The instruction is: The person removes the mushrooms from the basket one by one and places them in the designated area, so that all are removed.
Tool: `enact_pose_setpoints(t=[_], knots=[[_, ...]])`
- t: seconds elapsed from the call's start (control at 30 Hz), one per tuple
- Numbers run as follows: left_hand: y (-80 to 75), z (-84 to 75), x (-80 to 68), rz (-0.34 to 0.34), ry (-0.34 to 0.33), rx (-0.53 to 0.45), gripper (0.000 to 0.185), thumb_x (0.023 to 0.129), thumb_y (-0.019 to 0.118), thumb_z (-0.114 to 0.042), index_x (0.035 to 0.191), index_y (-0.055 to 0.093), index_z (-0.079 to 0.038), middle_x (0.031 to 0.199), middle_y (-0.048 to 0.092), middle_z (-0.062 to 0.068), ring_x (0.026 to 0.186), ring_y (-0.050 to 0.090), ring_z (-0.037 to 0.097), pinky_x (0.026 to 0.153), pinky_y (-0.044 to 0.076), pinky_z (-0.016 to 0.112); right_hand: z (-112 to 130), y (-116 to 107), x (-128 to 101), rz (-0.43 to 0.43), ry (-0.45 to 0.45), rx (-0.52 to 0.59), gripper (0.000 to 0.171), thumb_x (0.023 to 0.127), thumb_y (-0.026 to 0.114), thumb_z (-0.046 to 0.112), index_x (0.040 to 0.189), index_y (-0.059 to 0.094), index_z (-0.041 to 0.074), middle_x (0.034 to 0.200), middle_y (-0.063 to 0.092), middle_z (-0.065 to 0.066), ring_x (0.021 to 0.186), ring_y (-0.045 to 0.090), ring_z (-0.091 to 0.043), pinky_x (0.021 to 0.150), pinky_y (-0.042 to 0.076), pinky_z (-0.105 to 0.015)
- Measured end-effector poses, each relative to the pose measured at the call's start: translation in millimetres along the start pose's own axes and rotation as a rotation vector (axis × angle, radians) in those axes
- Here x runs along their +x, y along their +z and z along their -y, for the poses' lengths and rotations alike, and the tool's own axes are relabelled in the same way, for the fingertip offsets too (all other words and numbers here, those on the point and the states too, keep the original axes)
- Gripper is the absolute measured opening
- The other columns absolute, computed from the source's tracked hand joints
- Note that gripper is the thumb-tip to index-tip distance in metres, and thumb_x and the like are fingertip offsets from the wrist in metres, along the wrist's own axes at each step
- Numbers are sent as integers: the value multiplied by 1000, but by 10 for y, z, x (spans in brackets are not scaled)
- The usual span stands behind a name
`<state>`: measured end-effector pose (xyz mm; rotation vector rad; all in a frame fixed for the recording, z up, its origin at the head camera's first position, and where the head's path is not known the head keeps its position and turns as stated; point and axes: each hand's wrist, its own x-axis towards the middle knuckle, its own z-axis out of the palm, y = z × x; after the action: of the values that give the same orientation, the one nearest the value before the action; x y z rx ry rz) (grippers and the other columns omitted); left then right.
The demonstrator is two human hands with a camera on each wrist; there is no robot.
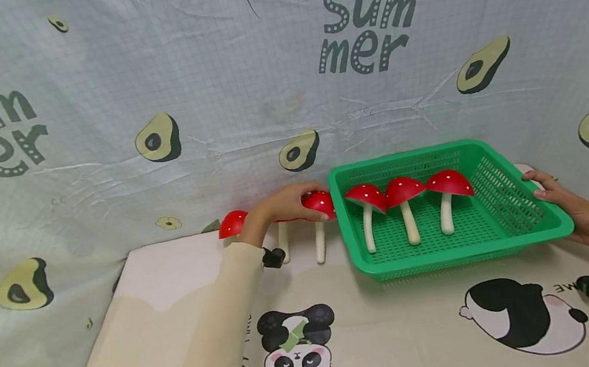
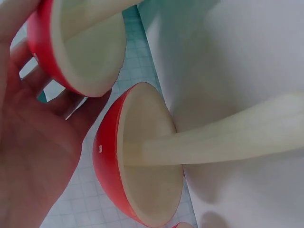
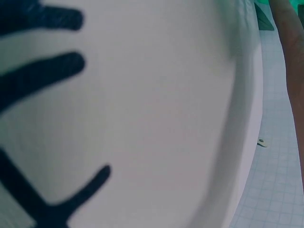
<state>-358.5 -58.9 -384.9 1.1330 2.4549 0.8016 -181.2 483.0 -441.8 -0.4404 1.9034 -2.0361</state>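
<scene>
In the head view my left hand (image 1: 287, 203) grips the red cap of a toy mushroom (image 1: 324, 203), just left of the green plastic basket (image 1: 363, 266). The left wrist view shows the fingers behind that cap, with a second mushroom (image 2: 108, 152) beside it. Partly behind my left wrist are that second mushroom's pale stem (image 1: 284, 240) and another red cap (image 1: 233, 223). Inside the basket lie three mushrooms, the middle one (image 1: 404, 191) between two others. My right hand (image 1: 576, 211) holds the basket's right rim; some of its fingers are hidden.
A pale tablecloth (image 1: 402, 334) with printed pandas covers the table. Close behind hangs a grey-white cloth (image 1: 232, 90) with avocado prints. The right wrist view mostly shows a pale surface (image 3: 152, 114) and dark printed shapes.
</scene>
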Motion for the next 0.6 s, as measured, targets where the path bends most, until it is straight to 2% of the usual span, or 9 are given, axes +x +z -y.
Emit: enact_pose_setpoints(t=[0.2,0.37,0.6], knots=[[4,-43,9,0,-35,-9,61,87,80,-34,142,56,-21,132,59,3,122,53,22,98,52,35,6,-24,11,6,-2,-3,35,111,18,17,140,21,37,127,54,10,103,69,-16,79,62,-37],[33,-36,33,-1,-57,-2,64,88,78,-32,146,53,-19,135,57,5,125,52,24,100,51,36,-11,-39,18,-21,12,-26,35,111,19,18,139,22,38,125,54,10,101,69,-15,78,62,-36],[52,-5,99,15,-98,28,65,89,77,-32,146,52,-14,136,57,6,126,51,24,100,51,36,-23,-60,38,-8,15,21,35,111,19,18,139,23,39,125,52,7,101,69,-17,79,62,-39]])
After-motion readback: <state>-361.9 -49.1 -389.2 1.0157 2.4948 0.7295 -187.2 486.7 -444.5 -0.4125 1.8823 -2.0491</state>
